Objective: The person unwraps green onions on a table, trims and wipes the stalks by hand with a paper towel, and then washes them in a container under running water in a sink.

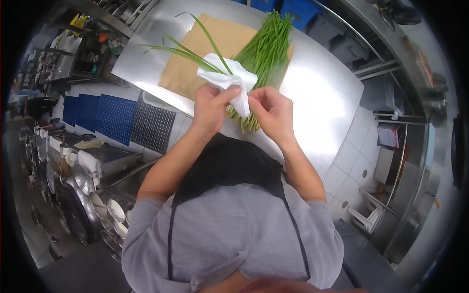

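Note:
My left hand (211, 108) is closed around a white cloth (247, 78), or possibly a paper towel. A few long green leaves (188, 54), which look like garlic chives, stick out of it toward the upper left. Close beside the cloth's lower end is my right hand (274, 111), its thumb and fingers pinched together. Whatever is between those fingertips is too small to make out. Just beyond both hands lies a large bunch of the same sort of greens (268, 51), pale stem ends toward me, partly covered by the hands.
Brown paper (224, 33) lies under the greens on a steel table (325, 93). Blue perforated mats (116, 117) are on the left. Pans and bowls (116, 211) crowd the lower left. A steel rack (403, 141) stands at the right, above a tiled floor (349, 158).

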A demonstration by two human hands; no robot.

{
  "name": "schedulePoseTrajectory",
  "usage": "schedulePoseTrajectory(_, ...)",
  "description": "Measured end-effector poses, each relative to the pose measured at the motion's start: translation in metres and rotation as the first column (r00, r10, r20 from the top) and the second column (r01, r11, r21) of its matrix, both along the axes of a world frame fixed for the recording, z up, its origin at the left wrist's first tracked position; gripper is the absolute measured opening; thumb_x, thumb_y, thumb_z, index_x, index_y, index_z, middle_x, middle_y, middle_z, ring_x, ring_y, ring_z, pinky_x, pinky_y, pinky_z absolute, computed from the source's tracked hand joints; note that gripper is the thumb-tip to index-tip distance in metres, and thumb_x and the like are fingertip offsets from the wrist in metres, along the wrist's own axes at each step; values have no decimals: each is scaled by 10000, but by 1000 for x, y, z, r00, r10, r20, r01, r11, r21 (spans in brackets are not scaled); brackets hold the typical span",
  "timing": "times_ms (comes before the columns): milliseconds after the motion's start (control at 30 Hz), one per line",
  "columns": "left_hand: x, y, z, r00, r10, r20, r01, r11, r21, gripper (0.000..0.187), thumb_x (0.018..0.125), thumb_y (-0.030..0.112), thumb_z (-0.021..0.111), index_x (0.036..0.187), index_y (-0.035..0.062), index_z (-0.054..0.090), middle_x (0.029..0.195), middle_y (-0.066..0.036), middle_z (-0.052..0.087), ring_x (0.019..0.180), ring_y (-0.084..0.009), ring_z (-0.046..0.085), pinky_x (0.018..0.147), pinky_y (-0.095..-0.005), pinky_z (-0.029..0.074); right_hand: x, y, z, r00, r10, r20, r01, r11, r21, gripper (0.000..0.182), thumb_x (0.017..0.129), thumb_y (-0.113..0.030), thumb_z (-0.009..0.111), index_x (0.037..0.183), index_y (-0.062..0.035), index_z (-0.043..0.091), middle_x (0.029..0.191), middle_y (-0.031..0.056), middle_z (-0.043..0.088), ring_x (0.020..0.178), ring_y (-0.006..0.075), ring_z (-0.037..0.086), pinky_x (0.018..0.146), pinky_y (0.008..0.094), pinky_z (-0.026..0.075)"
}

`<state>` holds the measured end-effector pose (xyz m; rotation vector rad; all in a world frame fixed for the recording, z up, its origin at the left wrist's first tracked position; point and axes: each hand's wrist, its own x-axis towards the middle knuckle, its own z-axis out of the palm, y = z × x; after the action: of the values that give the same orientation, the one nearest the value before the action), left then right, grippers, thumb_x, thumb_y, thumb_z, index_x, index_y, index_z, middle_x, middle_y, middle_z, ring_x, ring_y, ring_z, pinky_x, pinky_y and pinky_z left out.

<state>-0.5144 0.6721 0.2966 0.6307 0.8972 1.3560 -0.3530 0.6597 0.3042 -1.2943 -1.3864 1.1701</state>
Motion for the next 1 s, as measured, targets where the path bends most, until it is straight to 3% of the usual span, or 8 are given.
schedulePoseTrajectory(33, -1, 4, 1, 1000, 16, 15, -16, 1000, 10, 290, 839, -11, 691, 1116, -50, 615, 1067, -110, 679, 963, -189, 659, 857, -331, 526, 2, 1, 2, 998, 11, 59, -13, 1000, 23, 133, 853, -105, 714, 894, 11, 664, 747, 88, 692, 665, 121, 648, 623, 276, 516)
schedulePoseTrajectory(200, -10, 16, -4, 993, 66, 98, -69, 997, 24, 261, 852, -22, 662, 1106, -64, 613, 1070, -116, 678, 962, -182, 658, 860, -318, 522, -1, -2, 2, 1000, -10, 26, 10, 1000, 22, 128, 848, -108, 724, 875, 3, 668, 700, 81, 678, 593, 105, 610, 553, 265, 474)
schedulePoseTrajectory(400, -15, 15, -5, 997, 12, 71, -13, 1000, 14, 236, 886, 15, 631, 1111, -56, 618, 1079, -119, 680, 963, -188, 663, 857, -321, 527, 3, -5, 2, 995, 24, 95, -28, 999, 37, 122, 848, -105, 728, 844, 0, 667, 641, 60, 654, 543, 77, 560, 512, 248, 432)
schedulePoseTrajectory(533, -28, 31, 7, 988, 112, 108, -108, 993, -39, 253, 893, 31, 621, 1133, -51, 612, 1085, -120, 678, 977, -196, 663, 877, -325, 529, 16, -9, 10, 985, 85, 151, -96, 993, 63, 109, 850, -80, 725, 831, 7, 663, 637, 38, 640, 543, 52, 543, 506, 231, 417)
schedulePoseTrajectory(833, -108, 91, -15, 988, 155, 26, -151, 983, -102, 309, 912, 84, 614, 1188, -53, 603, 1112, -138, 672, 1010, -231, 663, 916, -339, 530, 78, -23, 21, 990, 132, -41, -136, 981, -138, 98, 865, -42, 725, 821, -2, 648, 683, -27, 598, 580, 28, 499, 518, 192, 390)
schedulePoseTrajectory(1000, -148, 115, -34, 970, 215, 110, -215, 977, -13, 308, 927, 68, 611, 1211, -49, 581, 1146, -136, 660, 1036, -221, 659, 907, -330, 541, 98, -27, 25, 992, 113, -57, -121, 978, -171, 104, 853, -58, 739, 822, -6, 654, 681, -17, 612, 573, 38, 515, 517, 194, 407)
